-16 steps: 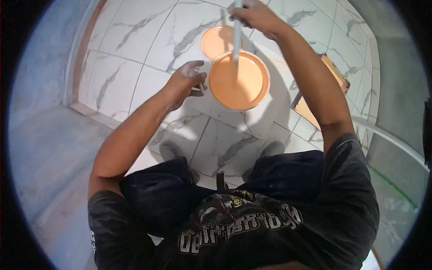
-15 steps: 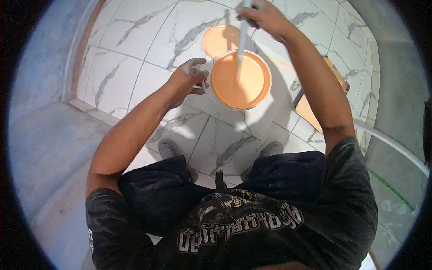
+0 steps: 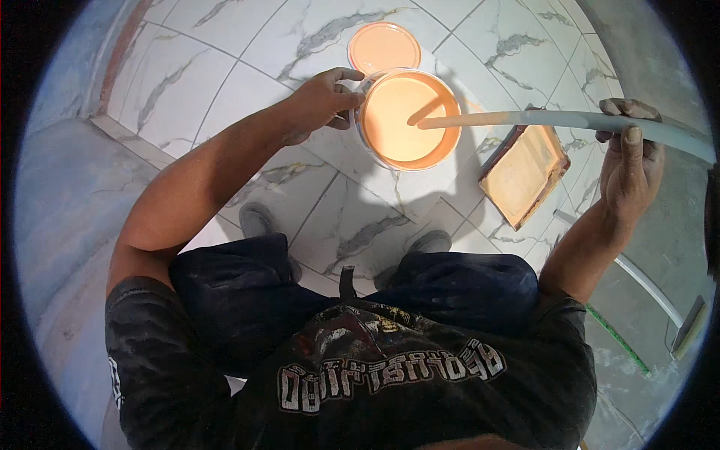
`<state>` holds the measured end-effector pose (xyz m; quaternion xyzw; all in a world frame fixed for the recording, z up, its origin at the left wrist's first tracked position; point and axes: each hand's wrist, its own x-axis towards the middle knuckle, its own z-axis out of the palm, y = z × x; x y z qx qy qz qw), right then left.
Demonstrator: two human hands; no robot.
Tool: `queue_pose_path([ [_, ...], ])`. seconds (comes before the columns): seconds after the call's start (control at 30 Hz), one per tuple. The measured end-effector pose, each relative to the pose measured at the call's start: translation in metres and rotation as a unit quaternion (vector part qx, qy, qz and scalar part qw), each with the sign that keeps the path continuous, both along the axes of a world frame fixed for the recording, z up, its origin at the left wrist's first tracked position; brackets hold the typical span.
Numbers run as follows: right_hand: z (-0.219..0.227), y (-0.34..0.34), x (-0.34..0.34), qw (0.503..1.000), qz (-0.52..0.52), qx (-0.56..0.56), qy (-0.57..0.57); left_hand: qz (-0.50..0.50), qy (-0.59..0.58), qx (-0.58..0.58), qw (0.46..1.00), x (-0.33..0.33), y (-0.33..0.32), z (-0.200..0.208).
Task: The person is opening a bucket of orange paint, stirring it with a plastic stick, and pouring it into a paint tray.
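- Marbled tile floor, pale with grey veins, lies under all the containers
- Long pale pole slants in from the right, its orange-coated end within the bucket's mouth; whether the tip dips into the paint, I cannot tell
- Round bucket stands upright on the floor in front of the person, open, with smooth light-orange paint inside and orange smears on its inner wall
- Rectangular tray, dark-edged, lies to the bucket's right, apart from it, its inside coated pale orange
- Round lid, orange on its upper face, lies just beyond the bucket
- Right hand grasps the pole, thumb and fingers closed around it
- Left hand has bent fingers at the bucket's left rim; I cannot tell whether they grip it
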<state>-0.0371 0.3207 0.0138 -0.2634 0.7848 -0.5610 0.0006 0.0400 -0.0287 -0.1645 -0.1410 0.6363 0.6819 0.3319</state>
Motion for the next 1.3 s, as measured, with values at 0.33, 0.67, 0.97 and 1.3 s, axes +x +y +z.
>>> queue_pose_path([
  [0.33, -0.008, 0.011, 0.01, 0.999, -0.026, 0.003, 0.042, 0.011, 0.01, -0.008, 1.0, 0.001, 0.003, 0.001],
  [0.67, -0.007, 0.018, 0.015, 0.998, 0.03, -0.004, 0.052, -0.012, 0.011, -0.015, 1.0, 0.002, 0.005, 0.009],
  [0.97, -0.012, 0.018, 0.024, 0.999, 0.005, -0.015, 0.041, 0.012, 0.033, -0.02, 0.999, 0.003, 0.007, 0.009],
  [1.3, -0.047, 0.046, 0.041, 0.995, -0.048, -0.088, -0.023, -0.005, 0.023, -0.033, 0.999, 0.004, 0.007, 0.01],
])
